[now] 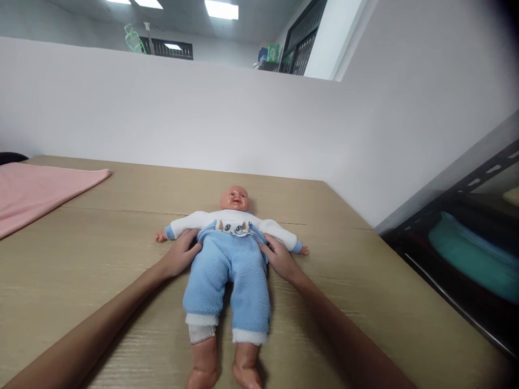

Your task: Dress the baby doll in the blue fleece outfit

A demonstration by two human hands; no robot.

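A baby doll (233, 201) lies face up on the wooden table (101, 259), head away from me, arms spread. It wears a white top and light blue fleece pants (227, 275) with white cuffs. My left hand (183, 252) grips the pants at the doll's waist on the left side. On the other side of the waist my right hand (279, 258) grips the same pants. Both forearms reach in from the bottom edge.
A pink cloth (36, 192) lies spread at the table's far left. A white partition wall (203, 119) stands behind the table. At the right, a dark metal shelf (466, 237) holds a teal folded item (474, 254).
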